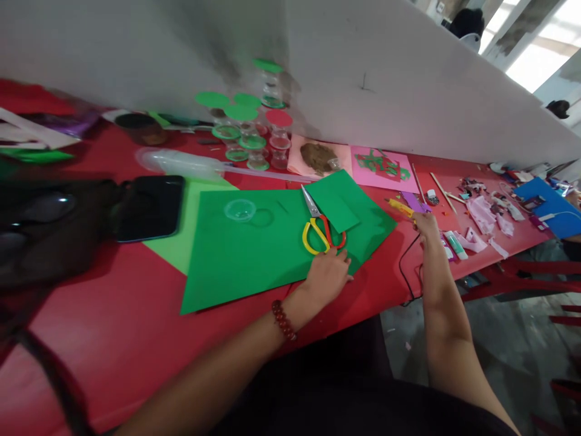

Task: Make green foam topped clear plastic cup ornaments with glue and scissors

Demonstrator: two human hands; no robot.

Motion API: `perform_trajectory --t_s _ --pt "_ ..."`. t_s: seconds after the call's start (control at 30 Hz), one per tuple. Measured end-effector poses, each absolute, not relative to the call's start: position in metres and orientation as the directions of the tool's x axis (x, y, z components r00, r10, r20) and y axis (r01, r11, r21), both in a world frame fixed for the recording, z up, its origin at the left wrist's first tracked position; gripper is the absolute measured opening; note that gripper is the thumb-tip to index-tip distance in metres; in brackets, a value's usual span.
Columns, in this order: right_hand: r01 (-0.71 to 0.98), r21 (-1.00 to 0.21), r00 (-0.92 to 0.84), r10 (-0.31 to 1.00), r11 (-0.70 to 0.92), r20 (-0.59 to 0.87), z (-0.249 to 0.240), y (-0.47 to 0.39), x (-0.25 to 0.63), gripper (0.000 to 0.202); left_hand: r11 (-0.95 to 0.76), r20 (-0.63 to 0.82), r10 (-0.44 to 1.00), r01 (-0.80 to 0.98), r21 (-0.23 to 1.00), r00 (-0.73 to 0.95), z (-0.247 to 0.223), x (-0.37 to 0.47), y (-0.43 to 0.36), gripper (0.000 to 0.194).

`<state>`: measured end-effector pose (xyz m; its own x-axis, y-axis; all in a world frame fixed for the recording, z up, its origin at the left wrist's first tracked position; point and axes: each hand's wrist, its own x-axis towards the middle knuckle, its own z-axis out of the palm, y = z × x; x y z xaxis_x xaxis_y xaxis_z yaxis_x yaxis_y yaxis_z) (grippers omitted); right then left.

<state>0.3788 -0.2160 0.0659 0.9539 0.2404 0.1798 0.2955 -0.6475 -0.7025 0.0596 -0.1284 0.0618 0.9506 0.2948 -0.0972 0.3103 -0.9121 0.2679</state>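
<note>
My left hand point(327, 275), with a red bead bracelet point(284, 320) at its wrist, lies on the near edge of a large green sheet point(245, 248). Its fingertips touch the handle loops of the scissors point(313, 209), which have one yellow and one red handle. A smaller green piece point(336, 203) lies partly under the scissors. Farther right, my right hand point(425, 225) is closed around a yellow glue gun point(400, 208) pointing left; a black cord point(403, 272) loops below it. A clear plastic lid point(240, 210) rests on the green sheet.
Several clear cups with green and red discs point(247, 127) stand by the wall. Behind the sheet lie a pink paper with brown material point(318, 157) and another with green scraps point(380, 165). A black phone point(151, 208) is left; pink scraps point(482, 213) and a blue board point(551, 206) are right.
</note>
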Motion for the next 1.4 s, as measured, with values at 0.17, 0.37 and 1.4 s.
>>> perform_trajectory --t_s 0.17,0.37,1.4 --pt "0.244 -0.925 0.966 0.155 -0.289 0.207 0.078 -0.208 0.352 0.022 -0.931 -0.095 0.224 0.242 0.272 0.97 0.054 0.049 -0.122 0.03" --pt "0.1 -0.995 0.899 0.43 -0.006 0.088 0.094 -0.195 0.307 0.019 -0.727 0.055 0.29 0.182 0.662 0.955 0.047 0.041 -0.097 0.011" --pt "0.037 -0.999 0.171 0.985 -0.001 0.005 0.071 -0.123 0.202 0.048 0.176 -0.081 0.768 -0.088 0.981 0.635 0.035 -0.027 -0.009 0.057"
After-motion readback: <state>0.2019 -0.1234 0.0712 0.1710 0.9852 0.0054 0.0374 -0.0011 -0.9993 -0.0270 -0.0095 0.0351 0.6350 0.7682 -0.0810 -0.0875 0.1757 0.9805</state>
